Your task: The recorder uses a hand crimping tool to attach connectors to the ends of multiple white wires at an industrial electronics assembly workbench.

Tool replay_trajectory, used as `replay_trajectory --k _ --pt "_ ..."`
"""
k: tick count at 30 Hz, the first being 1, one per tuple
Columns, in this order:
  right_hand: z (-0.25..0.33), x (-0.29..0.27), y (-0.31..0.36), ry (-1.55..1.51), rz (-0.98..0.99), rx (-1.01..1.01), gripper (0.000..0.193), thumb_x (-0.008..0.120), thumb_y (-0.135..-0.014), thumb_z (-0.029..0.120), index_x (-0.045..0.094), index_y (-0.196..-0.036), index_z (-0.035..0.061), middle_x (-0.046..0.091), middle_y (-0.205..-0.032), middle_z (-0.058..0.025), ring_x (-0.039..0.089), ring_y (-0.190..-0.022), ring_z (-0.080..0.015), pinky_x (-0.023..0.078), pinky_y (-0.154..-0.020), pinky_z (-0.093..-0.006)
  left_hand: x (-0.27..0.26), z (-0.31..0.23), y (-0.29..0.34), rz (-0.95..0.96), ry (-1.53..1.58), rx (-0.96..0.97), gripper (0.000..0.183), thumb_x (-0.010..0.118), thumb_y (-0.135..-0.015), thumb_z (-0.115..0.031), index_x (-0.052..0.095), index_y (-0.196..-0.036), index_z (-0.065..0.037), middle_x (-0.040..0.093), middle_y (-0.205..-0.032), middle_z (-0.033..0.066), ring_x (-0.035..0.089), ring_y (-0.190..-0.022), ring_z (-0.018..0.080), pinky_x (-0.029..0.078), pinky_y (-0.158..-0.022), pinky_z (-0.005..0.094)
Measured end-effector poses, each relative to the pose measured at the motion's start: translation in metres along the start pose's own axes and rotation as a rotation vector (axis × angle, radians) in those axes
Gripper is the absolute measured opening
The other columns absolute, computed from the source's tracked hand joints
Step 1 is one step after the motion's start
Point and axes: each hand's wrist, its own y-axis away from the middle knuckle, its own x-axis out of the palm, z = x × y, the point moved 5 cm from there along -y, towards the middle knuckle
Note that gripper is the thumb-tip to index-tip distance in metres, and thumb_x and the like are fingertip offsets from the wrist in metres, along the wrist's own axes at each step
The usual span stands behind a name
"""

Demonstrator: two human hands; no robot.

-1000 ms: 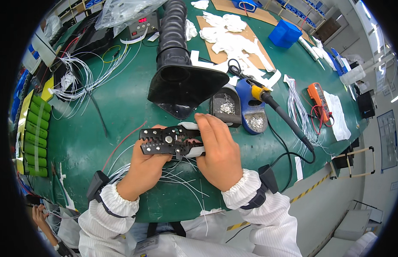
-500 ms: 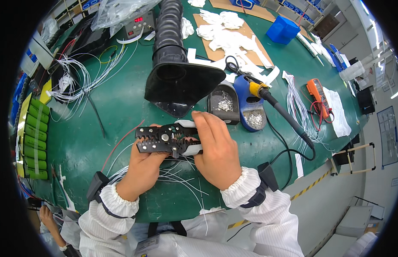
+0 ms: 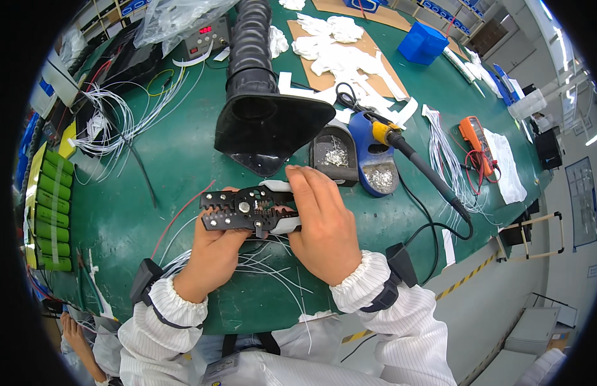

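My right hand (image 3: 325,228) is closed around the light grey handles of a black wire stripper (image 3: 245,207), which lies level with its toothed jaws pointing left. Against the jaw end is my left hand (image 3: 211,257), its fingers curled up behind the tool. Most of those fingers are hidden, so what they grip does not show. White wires (image 3: 279,275) run beneath my left hand and wrist and spread out to the right over the green table (image 3: 118,238). A red wire (image 3: 182,215) lies just left of the stripper.
Beyond my hands stands a black fume hose hood (image 3: 272,132). Right of it are a solder waste tray (image 3: 335,154) and a soldering iron (image 3: 414,154) in a blue stand. A green battery pack (image 3: 53,209) sits left; an orange multimeter (image 3: 476,145) lies right. A co-worker's hand (image 3: 73,331) shows lower left.
The stripper and my hands keep nearly the same pose; the whole view has shifted slightly. At lower left, the co-worker's hand and forearm have moved a little.
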Motion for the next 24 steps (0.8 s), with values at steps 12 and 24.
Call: replay_trajectory --k 12,24 --pt "0.0002 0.0021 0.0017 -0.026 0.017 0.008 0.077 0.064 -0.064 -0.01 0.049 -0.139 -0.0032 0.054 -0.134 -0.0227 0.051 -0.129 -0.0437 0.055 -0.095 -0.0442 -0.0015 0.0018 0.0014 0.008 -0.013 -0.009 0.021 0.056 -0.093 0.008 0.06 -0.113 0.002 0.068 -0.109 0.0079 0.066 -0.099 0.0138 0.054 -0.088 0.0283" --pt "0.0021 0.001 0.0014 -0.024 0.017 -0.001 0.074 0.067 -0.064 -0.008 0.05 -0.136 -0.0054 0.056 -0.126 -0.0198 0.054 -0.123 -0.0419 0.053 -0.096 -0.0444 -0.001 -0.0014 0.0007 -0.016 -0.035 -0.001 0.019 0.059 -0.091 0.009 0.06 -0.109 0.003 0.069 -0.103 0.008 0.067 -0.094 0.0144 0.054 -0.085 0.0281"
